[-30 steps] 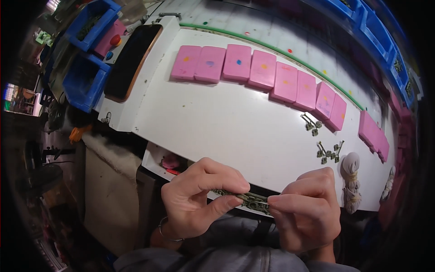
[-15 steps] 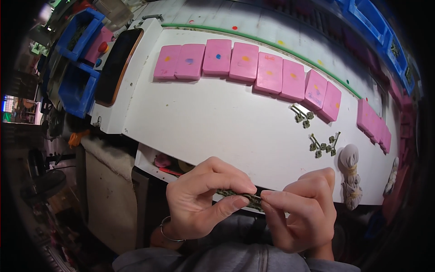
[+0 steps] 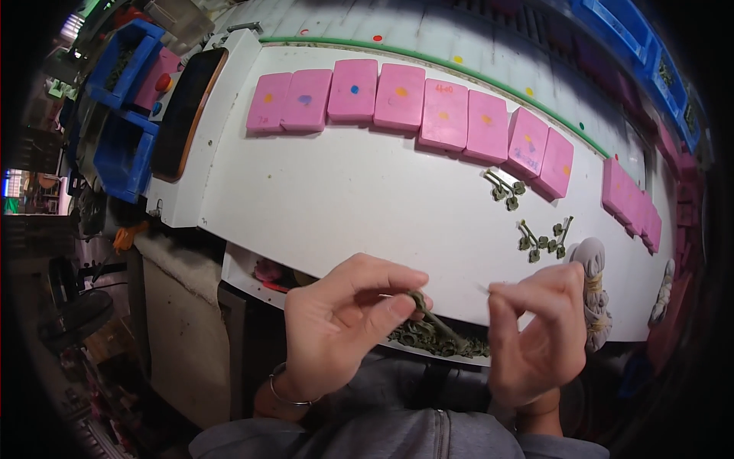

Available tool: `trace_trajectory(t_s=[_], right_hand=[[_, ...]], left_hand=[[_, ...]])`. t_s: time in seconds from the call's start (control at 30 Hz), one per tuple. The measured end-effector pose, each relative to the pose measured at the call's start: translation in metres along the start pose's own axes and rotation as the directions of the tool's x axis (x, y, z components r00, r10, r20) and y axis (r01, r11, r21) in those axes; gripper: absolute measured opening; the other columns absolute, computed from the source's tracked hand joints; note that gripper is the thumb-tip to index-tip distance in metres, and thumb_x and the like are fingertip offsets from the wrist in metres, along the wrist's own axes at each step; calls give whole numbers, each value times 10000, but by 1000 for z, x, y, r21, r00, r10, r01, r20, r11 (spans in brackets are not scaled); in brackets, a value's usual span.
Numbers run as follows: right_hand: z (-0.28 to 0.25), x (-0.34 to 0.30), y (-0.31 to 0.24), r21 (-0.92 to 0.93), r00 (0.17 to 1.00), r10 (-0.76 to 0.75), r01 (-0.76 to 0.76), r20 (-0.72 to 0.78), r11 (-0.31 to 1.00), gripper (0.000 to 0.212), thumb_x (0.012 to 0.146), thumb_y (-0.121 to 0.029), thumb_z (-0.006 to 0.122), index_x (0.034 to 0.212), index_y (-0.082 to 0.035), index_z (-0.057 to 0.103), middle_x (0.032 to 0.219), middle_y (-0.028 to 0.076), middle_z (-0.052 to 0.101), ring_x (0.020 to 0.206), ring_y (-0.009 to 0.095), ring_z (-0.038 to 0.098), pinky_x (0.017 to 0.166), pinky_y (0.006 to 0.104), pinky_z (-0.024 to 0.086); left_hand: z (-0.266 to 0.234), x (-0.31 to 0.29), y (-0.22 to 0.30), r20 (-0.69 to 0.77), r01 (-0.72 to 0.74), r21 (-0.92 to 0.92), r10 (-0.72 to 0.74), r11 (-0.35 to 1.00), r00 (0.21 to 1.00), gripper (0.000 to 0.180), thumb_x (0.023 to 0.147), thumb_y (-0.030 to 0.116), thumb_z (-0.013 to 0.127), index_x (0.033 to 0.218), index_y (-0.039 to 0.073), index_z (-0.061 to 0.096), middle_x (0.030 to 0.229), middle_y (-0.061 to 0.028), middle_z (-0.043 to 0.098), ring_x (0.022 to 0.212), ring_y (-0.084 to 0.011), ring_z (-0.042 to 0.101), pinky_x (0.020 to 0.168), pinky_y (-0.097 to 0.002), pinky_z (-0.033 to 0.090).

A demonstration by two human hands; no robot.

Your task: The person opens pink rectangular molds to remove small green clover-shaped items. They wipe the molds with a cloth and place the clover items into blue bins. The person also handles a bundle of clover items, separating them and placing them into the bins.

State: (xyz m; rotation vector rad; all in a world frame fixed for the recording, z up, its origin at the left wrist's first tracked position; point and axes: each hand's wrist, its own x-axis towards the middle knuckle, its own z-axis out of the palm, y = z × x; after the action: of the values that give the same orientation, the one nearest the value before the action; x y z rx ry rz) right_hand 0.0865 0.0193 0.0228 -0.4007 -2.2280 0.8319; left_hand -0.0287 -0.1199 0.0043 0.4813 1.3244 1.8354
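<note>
Left hand pinches a dark-green, thin-stemmed, wax-looking sprig at lower centre of frame, right hand pinched tight, contents unclear; sprig likely light and brittle, so grip the stem.

Holds the left hand curved toward the right one, pinching with the left thumb below and the left index finger above, leaving its other fingers mostly hidden behind. Holds the right hand apart at much the same height, bending the right index finger over to meet the right thumb, with their slightly blurred tips toward the left hand. Has the left wrist and right wrist below the hands.
</note>
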Motion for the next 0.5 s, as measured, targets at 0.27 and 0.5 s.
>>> trace_trajectory(t_s=[0.27, 0.5], right_hand=[[7, -48, 41, -267, 977, 121, -71, 177, 961, 233, 660, 82, 674, 871, -4, 622, 764, 76, 525, 719, 234, 467, 573, 321, 389], [-8, -44, 29, -170, 980, -32, 66, 196, 983, 403, 666, -31, 733, 1049, 11, 616, 883, 101, 572, 749, 238, 529, 626, 331, 437]], left_hand=[[7, 14, 0, -53, 301, -133, -310, 944, 949, 298, 942, 85, 408, 1139, -120, 496, 1022, -259, 601, 940, -337, 629, 810, -353, 531], [15, 18, -4, -43, 275, -233, -292, 933, 956, 385, 956, 92, 321, 1256, -141, 376, 1183, -318, 505, 1101, -386, 540, 929, -397, 474]])
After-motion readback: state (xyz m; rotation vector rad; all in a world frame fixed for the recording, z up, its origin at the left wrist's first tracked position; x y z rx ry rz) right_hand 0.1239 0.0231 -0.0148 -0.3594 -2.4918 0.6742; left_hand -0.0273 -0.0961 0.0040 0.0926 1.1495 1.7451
